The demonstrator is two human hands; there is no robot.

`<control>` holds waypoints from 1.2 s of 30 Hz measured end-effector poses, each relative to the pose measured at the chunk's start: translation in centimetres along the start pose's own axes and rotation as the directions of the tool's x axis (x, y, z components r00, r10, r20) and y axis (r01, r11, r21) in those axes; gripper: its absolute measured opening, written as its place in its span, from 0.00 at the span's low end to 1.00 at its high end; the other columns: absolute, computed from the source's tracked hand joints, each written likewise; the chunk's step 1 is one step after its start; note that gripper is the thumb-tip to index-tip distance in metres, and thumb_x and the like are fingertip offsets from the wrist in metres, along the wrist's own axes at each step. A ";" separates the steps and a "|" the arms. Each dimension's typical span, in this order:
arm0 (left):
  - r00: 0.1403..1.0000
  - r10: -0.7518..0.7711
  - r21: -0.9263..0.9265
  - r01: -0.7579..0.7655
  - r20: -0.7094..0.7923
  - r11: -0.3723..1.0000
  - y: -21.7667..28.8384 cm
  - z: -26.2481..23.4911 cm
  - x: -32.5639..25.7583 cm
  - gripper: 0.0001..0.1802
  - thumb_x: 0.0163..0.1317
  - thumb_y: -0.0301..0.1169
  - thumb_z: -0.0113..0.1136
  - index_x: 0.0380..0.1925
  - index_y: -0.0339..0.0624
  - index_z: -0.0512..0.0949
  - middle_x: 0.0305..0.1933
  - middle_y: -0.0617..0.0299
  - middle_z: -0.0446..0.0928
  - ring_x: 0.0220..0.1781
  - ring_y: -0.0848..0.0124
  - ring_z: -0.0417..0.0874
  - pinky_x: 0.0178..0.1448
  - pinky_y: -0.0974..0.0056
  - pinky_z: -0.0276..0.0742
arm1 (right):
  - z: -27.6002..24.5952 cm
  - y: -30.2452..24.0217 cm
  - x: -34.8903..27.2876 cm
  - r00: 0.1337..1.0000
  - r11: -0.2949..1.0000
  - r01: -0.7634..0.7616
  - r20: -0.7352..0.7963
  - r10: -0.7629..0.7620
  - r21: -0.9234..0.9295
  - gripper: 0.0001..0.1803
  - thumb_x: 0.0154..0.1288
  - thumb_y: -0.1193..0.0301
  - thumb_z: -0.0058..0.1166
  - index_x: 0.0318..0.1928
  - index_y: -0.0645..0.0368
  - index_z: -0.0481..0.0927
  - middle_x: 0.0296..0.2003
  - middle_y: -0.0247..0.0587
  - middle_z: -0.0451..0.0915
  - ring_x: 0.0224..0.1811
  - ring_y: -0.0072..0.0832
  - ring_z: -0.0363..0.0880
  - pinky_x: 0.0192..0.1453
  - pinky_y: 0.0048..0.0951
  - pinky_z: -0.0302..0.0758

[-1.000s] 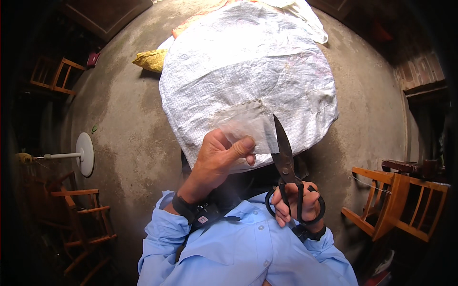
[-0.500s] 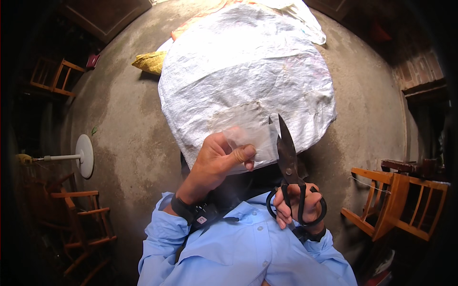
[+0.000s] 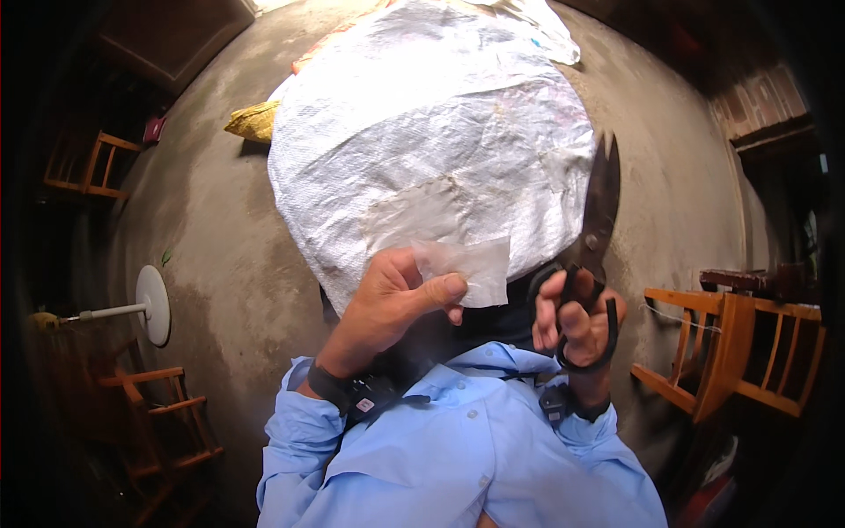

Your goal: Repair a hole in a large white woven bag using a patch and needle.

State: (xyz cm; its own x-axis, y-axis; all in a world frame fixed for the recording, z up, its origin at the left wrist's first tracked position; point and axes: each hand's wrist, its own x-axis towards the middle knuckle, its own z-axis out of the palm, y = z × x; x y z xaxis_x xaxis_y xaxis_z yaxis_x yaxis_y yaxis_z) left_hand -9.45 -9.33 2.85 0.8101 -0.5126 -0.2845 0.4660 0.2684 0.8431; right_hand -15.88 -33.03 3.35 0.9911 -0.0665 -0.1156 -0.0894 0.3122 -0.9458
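Note:
My left hand [image 3: 385,295] pinches a small, translucent whitish plastic piece [image 3: 486,268] between thumb and fingers, above the near edge of a large white woven sack [image 3: 352,189]. A patch of duller, greyish material [image 3: 414,211] shows on the sack just beyond that hand. To the right, my right hand [image 3: 576,326] has its fingers through the black handles of large dark metal scissors [image 3: 601,198]. Their blades point away from me over the sack's right edge, with the tips slightly apart. The scissors are apart from the plastic piece.
A yellow sack [image 3: 253,121] lies by the white one's far left side. Wooden chairs stand at left [image 3: 163,405] and right [image 3: 713,352]. A white round base with a pole [image 3: 153,305] rests on the concrete floor [image 3: 211,229] at left.
My right hand has moved right and away from me with the scissors, drawing them clear of the plastic piece. The blades have come closer together. My left hand keeps its pinch.

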 end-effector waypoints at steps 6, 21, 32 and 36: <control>0.995 -0.088 0.147 0.080 0.052 0.986 0.4 0.3 -0.2 0.14 0.69 0.33 0.69 0.45 0.31 0.82 0.36 0.63 0.81 0.32 0.76 0.81 0.39 0.70 0.79 | 0.8 -1.8 3.1 0.995 0.966 0.090 0.059 -0.079 -0.241 0.13 0.67 0.68 0.67 0.39 0.67 0.82 0.25 0.34 0.80 0.25 0.17 0.77 0.30 0.21 0.73; 0.986 -0.068 0.341 0.013 0.151 0.940 -1.1 0.6 -0.1 0.18 0.69 0.27 0.68 0.56 0.36 0.77 0.35 0.66 0.83 0.35 0.79 0.82 0.39 0.72 0.76 | -0.2 -1.0 4.8 0.936 0.921 -0.085 0.287 0.204 -0.379 0.10 0.58 0.69 0.65 0.34 0.64 0.82 0.24 0.27 0.77 0.27 0.13 0.70 0.31 0.22 0.66; 0.941 0.206 0.636 -0.333 0.267 0.696 -0.2 2.1 -0.1 0.33 0.60 0.17 0.68 0.68 0.41 0.73 0.43 0.54 0.87 0.42 0.66 0.89 0.47 0.64 0.82 | -1.4 1.1 2.2 0.974 0.975 -0.154 0.143 0.177 -0.159 0.11 0.58 0.69 0.65 0.36 0.65 0.84 0.26 0.28 0.79 0.29 0.12 0.73 0.32 0.19 0.67; 0.893 0.191 0.668 -0.435 0.408 0.604 0.1 2.6 0.5 0.25 0.58 0.14 0.66 0.57 0.39 0.81 0.50 0.49 0.87 0.47 0.56 0.90 0.49 0.60 0.83 | -1.4 1.1 2.0 0.970 0.980 -0.125 0.187 0.153 -0.153 0.09 0.60 0.73 0.63 0.37 0.67 0.84 0.27 0.28 0.80 0.29 0.11 0.73 0.33 0.18 0.67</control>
State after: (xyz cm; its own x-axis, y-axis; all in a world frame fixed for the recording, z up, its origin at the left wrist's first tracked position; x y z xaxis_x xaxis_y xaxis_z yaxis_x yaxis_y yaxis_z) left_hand -9.98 -11.67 3.94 0.6673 -0.7389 0.0933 -0.3082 -0.1599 0.9378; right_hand -14.14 -34.19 1.69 0.9665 0.1605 -0.2003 -0.2268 0.1689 -0.9592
